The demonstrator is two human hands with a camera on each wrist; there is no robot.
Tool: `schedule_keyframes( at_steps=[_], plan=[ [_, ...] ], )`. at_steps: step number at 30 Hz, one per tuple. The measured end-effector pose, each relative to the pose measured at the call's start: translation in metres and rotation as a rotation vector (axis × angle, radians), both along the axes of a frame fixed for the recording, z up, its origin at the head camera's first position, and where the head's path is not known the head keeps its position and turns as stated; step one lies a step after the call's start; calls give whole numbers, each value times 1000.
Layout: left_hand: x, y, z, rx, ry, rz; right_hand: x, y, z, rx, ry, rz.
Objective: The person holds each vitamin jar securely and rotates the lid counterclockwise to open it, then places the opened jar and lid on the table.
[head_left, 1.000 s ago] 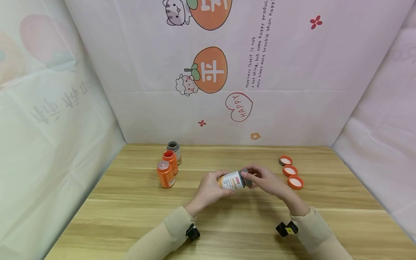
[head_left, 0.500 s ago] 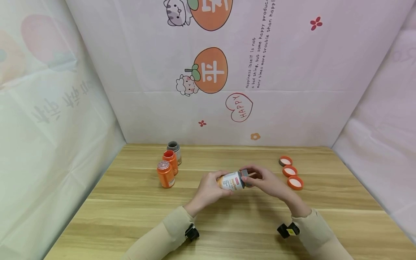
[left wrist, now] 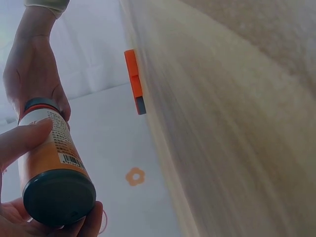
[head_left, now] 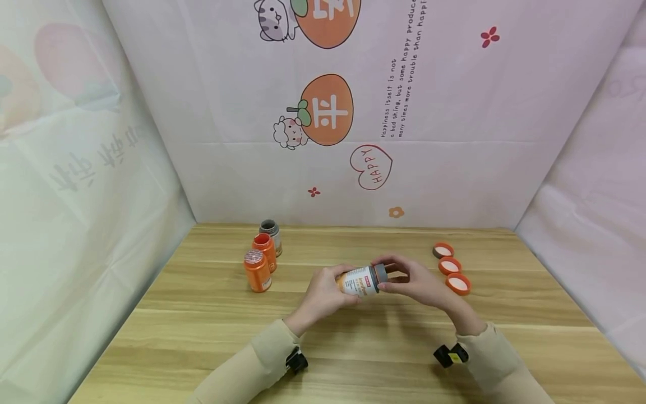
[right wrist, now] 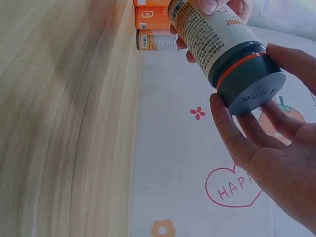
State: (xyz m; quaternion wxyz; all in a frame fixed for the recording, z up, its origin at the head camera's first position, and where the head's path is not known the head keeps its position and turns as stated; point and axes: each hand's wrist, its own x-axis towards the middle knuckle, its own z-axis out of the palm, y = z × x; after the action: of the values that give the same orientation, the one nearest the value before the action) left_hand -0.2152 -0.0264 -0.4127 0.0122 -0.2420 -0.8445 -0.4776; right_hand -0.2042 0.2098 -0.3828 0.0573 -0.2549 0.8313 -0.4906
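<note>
A supplement bottle (head_left: 359, 281) with a white and orange label is held tilted on its side above the table. My left hand (head_left: 325, 292) grips its body near the dark base, thumb across the label in the left wrist view. On the grey cap (right wrist: 252, 84), my right hand (head_left: 411, 282) has its thumb and fingertips around the rim. An orange ring shows between cap and bottle neck in the right wrist view. The palm of the right hand stays away from the cap's flat top.
At the left stand an orange bottle (head_left: 257, 271) with a sealed mouth, an uncapped orange bottle (head_left: 265, 252) and an uncapped grey-necked bottle (head_left: 271, 231). Two orange caps (head_left: 458, 284) and a grey-sided cap (head_left: 443, 250) lie upturned at the right on the wooden table (head_left: 373, 359).
My right fingers have shifted around the cap, with the thumb now lower on its rim. More of the cap shows. The left hand and bottle have barely moved.
</note>
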Motion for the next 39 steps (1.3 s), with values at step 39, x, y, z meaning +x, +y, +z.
schedule_keyframes(
  at_steps=[39],
  plan=[
    [-1,-1,0,128,-115,-39,1,4,-2,-233,84,44]
  ],
)
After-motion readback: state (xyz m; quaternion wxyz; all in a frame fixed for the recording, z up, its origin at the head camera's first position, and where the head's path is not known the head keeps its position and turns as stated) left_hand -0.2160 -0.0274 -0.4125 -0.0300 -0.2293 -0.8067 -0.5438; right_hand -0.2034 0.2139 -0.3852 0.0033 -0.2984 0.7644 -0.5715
